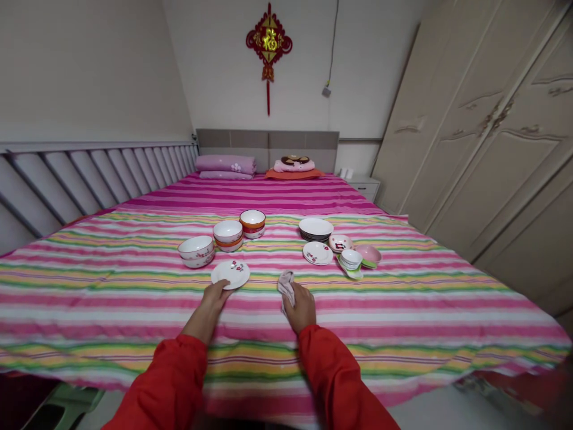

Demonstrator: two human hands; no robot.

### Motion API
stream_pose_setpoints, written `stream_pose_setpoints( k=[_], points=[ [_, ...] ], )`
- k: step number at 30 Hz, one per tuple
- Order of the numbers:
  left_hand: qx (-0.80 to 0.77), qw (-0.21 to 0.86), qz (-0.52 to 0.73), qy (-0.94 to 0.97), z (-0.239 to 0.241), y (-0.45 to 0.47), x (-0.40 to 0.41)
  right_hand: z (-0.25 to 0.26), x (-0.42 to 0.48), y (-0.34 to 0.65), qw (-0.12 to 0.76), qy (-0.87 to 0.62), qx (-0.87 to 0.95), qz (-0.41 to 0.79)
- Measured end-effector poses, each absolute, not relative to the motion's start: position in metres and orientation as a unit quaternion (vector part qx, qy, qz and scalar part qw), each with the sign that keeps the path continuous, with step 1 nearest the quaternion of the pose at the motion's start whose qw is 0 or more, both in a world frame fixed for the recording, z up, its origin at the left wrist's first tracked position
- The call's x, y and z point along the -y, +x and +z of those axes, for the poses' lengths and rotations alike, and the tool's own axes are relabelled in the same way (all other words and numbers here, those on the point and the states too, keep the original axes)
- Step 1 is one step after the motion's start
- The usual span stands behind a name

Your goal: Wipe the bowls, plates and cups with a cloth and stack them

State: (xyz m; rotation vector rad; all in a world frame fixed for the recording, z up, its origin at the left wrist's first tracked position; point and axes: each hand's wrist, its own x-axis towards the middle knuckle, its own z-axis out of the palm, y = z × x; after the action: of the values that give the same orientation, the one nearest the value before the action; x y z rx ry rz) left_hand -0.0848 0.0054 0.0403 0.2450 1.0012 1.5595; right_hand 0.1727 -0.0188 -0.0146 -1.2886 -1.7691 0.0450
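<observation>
Near border: hem of the striped bed sheet point(257, 316), with pale floor point(99, 413) below and a green plastic item point(71, 401) at near left. Inward from the hem: red sleeves point(176, 373), one per side, across the near stripes.

Left hand point(215, 295): pinching the near-left rim of a flowered white plate point(231, 276), slightly left of centre. Contact between plate and sheet: impossible to tell. Right hand point(302, 304): closed around a bunched pale cloth point(285, 283), to the right of the plate and apart from it. Open room: strip of sheet between plate and cloth; wider stretches toward the left and right edges.

Obstructions, left: stacked white bowls point(196, 251) just beyond the plate, then a middle stack point(228, 230) and an orange-rimmed stack point(252, 223), in a diagonal toward far right. Obstructions, right: small plates point(317, 253) beyond the cloth; large dishes point(316, 227) farther back; small white bowls point(351, 258), a patterned bowl point(341, 242) and a pink bowl point(369, 254) crowded to the right.

Side limits: padded rail point(89, 176) at left, wardrobe point(474, 131) at right. Far limit: folded purple bedding point(226, 164) and a pink bundle point(294, 165) before the headboard point(304, 145).
</observation>
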Motion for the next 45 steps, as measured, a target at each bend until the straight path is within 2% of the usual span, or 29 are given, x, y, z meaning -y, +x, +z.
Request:
stream_pose_setpoints(
  k=[7,13,20,24,26,29,31,34,39,45],
  points=[
    [-0.345,0.677,0.639,0.121,0.026,-0.016,0.009,-0.012,0.021,0.174,0.494,-0.527,0.687,0.077],
    [-0.310,0.729,0.596,0.135,0.001,-0.009,0.021,-0.022,0.017,0.172,0.562,-0.530,0.629,0.093],
    [-0.280,0.755,0.580,0.122,0.005,-0.013,0.025,-0.003,0.020,0.180,0.637,-0.538,0.447,0.324],
    [-0.236,0.774,0.573,0.132,0.002,-0.012,0.019,0.010,0.025,0.175,0.663,-0.494,0.464,0.317],
    [-0.226,0.779,0.569,0.135,0.002,-0.011,0.017,0.012,0.033,0.163,0.627,-0.445,0.577,0.276],
    [-0.237,0.781,0.562,0.134,0.004,-0.011,0.019,0.007,0.048,0.136,0.480,-0.409,0.753,0.190],
    [-0.259,0.783,0.552,0.127,0.005,-0.011,0.021,0.003,0.054,0.118,0.395,-0.418,0.805,0.142],
    [-0.254,0.784,0.551,0.128,0.004,-0.011,0.021,0.007,0.049,0.098,0.322,-0.438,0.831,0.114],
    [-0.197,0.770,0.590,0.141,0.000,-0.006,0.017,0.031,0.015,0.094,0.253,-0.494,0.824,0.116],
    [-0.173,0.804,0.548,0.154,0.000,-0.004,0.017,0.024,0.007,0.114,0.258,-0.580,0.767,0.091]
  ],
)
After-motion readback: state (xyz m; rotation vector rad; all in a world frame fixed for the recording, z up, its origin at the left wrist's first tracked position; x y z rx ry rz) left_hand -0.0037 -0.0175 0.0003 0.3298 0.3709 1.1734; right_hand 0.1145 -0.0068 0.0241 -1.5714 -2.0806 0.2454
